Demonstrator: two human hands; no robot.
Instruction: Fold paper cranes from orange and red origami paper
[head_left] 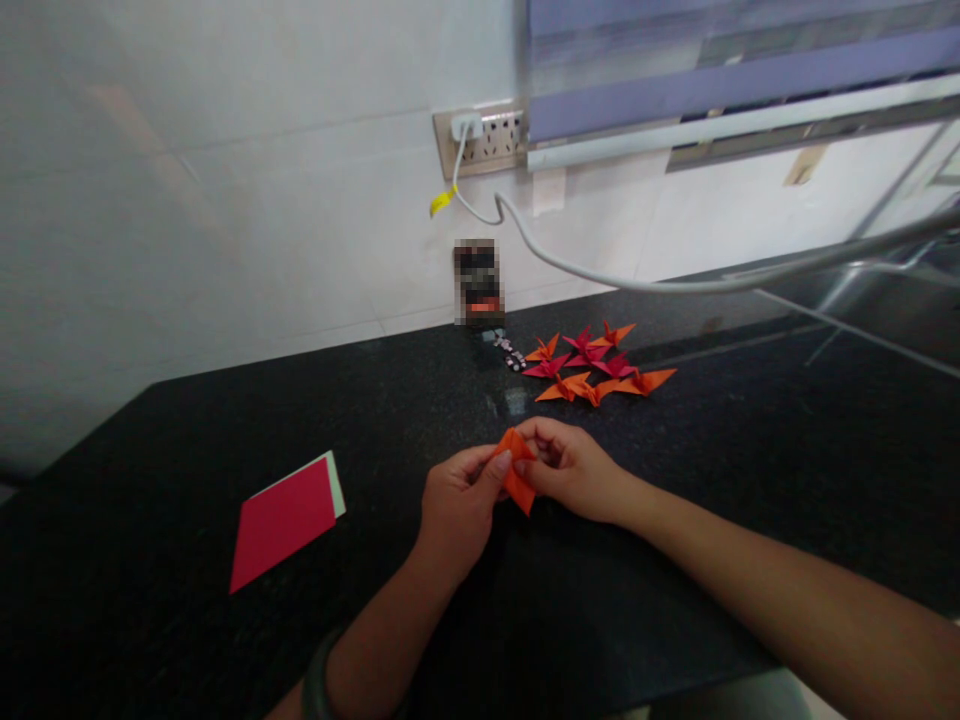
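Between the fingers (493, 475) of the left hand (457, 510) and the right hand (581, 470), both pinched tight on it, a folded orange paper (519, 490) was held over the dark tabletop (390, 430). Just beyond, I saw orange and red paper cranes (589, 354) huddled near a small patterned strip (514, 360), while a red sheet (289, 523) lay well apart to the left; a white cable (652, 287) ran from the wall socket (501, 140) behind.

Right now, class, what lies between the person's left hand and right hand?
In the head view, a folded orange paper lies between the left hand and the right hand, held by both.
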